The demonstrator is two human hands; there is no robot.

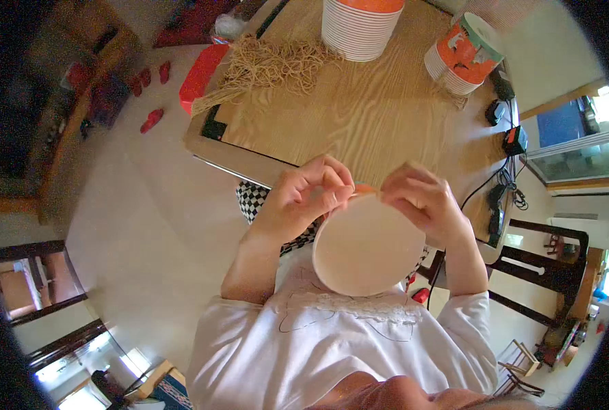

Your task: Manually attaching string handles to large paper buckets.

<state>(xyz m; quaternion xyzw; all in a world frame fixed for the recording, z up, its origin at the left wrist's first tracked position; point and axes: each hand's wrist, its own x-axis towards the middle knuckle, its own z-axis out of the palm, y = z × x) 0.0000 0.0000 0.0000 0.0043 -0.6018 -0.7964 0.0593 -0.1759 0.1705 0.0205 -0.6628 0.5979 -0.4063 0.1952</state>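
Here's the tub [369, 249], pale round face up, over the lap just off the near edge of the surface [359, 123]! Left grip [311, 191] bunched at its far rim, right grip [420, 198] curled in from the other side, a hint of orange between; whether either is closed on anything, I can't tell. Beyond, loose twine [273, 65] sprawls beside a white stack [359, 33].

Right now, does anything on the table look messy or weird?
Yes, the brown twine at the far left of the table. It lies in a loose tangle, with strands straggling to the edge, unlike the neat white stack beside it.
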